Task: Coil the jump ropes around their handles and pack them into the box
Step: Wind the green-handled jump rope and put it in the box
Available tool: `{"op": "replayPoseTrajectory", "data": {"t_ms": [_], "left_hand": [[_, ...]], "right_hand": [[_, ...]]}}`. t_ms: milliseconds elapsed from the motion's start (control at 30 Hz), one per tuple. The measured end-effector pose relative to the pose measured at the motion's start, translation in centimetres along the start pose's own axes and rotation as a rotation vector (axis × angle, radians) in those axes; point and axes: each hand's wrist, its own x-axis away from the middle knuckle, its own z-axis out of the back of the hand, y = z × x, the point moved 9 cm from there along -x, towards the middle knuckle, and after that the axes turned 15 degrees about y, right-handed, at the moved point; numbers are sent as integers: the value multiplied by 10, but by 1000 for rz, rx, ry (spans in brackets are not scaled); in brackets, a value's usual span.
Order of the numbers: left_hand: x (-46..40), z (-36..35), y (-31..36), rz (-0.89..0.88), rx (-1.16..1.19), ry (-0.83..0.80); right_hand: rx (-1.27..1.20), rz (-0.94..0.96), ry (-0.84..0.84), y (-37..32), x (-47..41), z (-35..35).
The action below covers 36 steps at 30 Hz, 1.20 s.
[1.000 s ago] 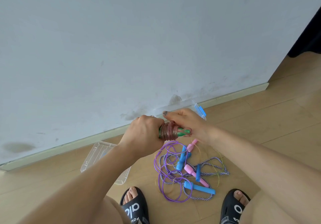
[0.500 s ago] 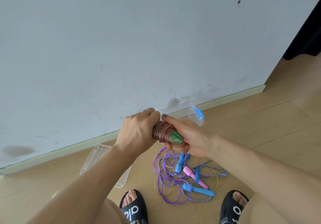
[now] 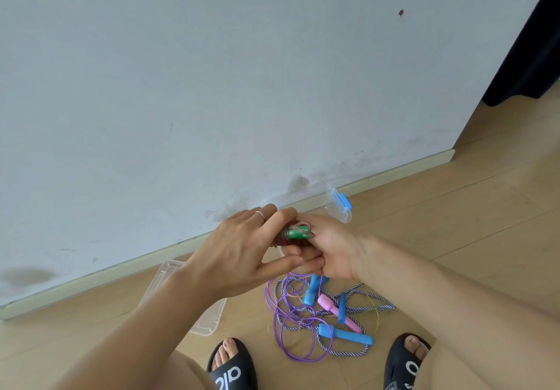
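A jump rope with green handles (image 3: 298,233) and reddish cord coiled round them is held up between both hands. My left hand (image 3: 242,253) covers its left side, fingers partly straightened over the coil. My right hand (image 3: 328,250) grips the handles from the right, fingers curled beneath. On the floor below lies a tangle of ropes: a purple cord (image 3: 291,320), a striped braided rope (image 3: 366,303), blue handles (image 3: 345,335) and a pink handle (image 3: 336,309). The clear plastic box (image 3: 341,208) with a blue latch stands by the wall, mostly hidden behind my hands.
A clear plastic lid (image 3: 169,274) lies on the wooden floor at left, partly under my left forearm. My feet in black slides (image 3: 233,365) flank the rope pile. The grey wall and skirting board run behind; a dark curtain (image 3: 533,41) hangs at right.
My left hand has loosened, its fingers spreading over the coil. My right hand has turned and shifted right along the green handles. The view has tilted a little.
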Motion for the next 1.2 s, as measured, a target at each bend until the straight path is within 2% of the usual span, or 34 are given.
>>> {"op": "replayPoseTrajectory", "data": {"t_ms": [133,233,333,433,567,667,767,833,967,1033,1200], "left_hand": [[3,-7,-16,185,275,-16],[0,-14,-30,387,419,52],[1,-24,-47,590,503,57],[2,-29,-54,695,587,52],[1,-29,-63,791,628,105],[2,-28,-70,830,618,116],[3,-27,-71,851,629,113],[3,-27,-71,859,631,124],[3,-27,-68,841,624,114],[4,-28,-64,820,592,98],[1,-23,-57,751,509,120]], "right_hand": [[-44,-57,-12,4,0,-5],[-120,-40,110,-2,-5,5],[-47,135,275,-17,-5,18],[194,355,460,-34,10,28],[350,593,492,-50,29,19],[377,656,467,-52,35,15],[363,663,370,-55,37,10],[459,700,346,-58,38,9],[685,907,465,-76,46,10],[670,960,507,-82,47,13],[440,845,505,-85,41,20]]}}
